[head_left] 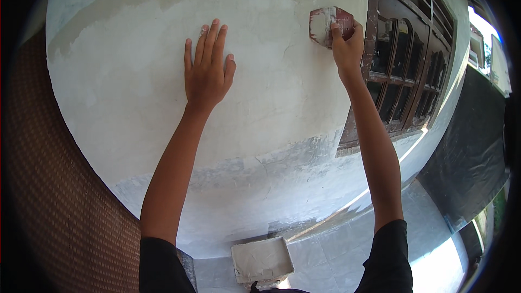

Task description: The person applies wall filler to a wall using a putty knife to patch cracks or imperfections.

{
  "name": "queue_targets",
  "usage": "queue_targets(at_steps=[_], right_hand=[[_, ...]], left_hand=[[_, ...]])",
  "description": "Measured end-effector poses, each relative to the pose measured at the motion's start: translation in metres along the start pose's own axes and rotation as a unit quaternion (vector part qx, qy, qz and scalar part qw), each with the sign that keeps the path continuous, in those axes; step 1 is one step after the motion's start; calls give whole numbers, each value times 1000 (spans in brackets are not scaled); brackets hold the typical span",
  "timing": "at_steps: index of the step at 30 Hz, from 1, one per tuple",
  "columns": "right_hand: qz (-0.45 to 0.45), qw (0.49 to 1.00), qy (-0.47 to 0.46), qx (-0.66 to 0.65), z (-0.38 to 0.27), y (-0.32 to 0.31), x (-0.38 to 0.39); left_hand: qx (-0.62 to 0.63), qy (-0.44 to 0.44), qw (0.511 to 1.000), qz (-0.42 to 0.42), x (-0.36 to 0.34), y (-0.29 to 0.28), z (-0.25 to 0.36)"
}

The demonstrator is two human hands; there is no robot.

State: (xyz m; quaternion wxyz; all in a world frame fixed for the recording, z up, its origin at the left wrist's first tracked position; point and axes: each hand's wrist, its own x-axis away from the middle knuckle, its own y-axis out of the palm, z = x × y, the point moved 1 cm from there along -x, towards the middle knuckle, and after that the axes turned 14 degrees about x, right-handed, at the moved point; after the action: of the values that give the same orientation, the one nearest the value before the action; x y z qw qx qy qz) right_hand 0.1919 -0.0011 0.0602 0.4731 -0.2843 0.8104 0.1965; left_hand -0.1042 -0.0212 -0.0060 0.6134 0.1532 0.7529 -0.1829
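Right hand (347, 48) pinches the maroon scraper (325, 21), well right of the spread left hand (207, 78)

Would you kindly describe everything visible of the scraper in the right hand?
The scraper is a flat, angular plate, apparently plastic, dark red where bare, its left part caked with pale paste. The right hand grips its right side, thumb across the near face. It is held near the wall, left of the brown window; wall contact is unclear.

Scraper (322, 26) maroon, cream; wall (271, 103) patchy white-grey; window frame (421, 71) brown.
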Motion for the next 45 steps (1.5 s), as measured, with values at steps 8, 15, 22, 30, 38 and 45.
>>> queue_targets(at_steps=[8, 15, 22, 30, 38, 45], right_hand=[[7, 997, -78, -18, -1, -3, 18], [79, 989, 10, -127, 11, -3, 16], [62, 990, 80, -99, 11, -9, 14], [62, 989, 83, -103, 19, -13, 17], [41, 998, 45, -6, 9, -5, 16], [-18, 998, -56, -4, 4, -3, 22]], left_hand=[[-8, -8, 1000, -1, 2, 0, -1], [-12, -13, 1000, -4, 1, 2, 3], [-8, -7, 1000, 3, 1, 1, 3], [-6, -4, 1000, 7, 1, 0, 3], [-13, -4, 1000, 9, 3, 2, 1], [-18, -4, 1000, 7, 6, -1, 2]])
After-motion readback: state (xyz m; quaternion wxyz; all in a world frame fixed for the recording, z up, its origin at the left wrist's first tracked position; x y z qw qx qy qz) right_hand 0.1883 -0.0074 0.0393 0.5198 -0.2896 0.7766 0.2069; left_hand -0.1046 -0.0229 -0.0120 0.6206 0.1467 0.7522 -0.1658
